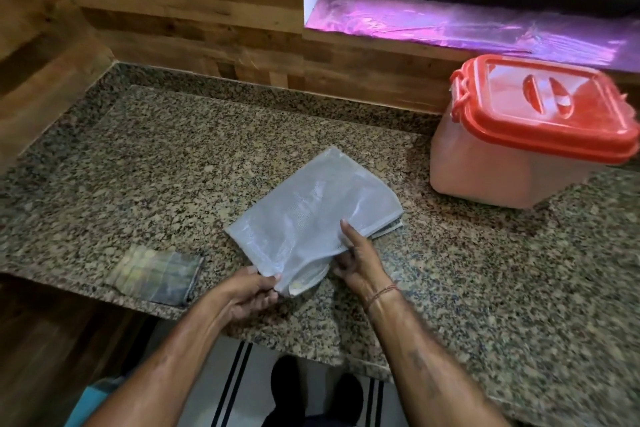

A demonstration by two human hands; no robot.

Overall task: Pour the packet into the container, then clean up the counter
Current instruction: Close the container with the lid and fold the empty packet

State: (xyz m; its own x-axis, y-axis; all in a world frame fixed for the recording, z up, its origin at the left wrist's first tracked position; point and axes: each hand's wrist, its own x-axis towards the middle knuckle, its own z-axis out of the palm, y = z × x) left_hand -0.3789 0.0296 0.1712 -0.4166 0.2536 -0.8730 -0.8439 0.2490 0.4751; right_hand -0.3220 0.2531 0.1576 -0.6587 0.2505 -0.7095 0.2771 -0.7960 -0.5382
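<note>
The left hand (249,291) and the right hand (360,260) both held the flat, pale packet (311,211) on the desk (173,156).

From where I stood, the left hand pinched the packet's near corner between thumb and curled fingers, lifting that corner a little off the stone. The right hand gripped the edge just beside it, thumb laid on top and fingers tucked underneath. The rest of the packet lay limp and translucent on the speckled granite, angled away from the person. To the left, near the desk's front edge, sat a folded cloth (156,274), well apart from the packet. Far to the right stood the container (485,166), its red lid (547,107) on and clipped at the side, close under the window sill (450,24) with its purple covering. A striped mat (235,381) lay on the floor below.
</note>
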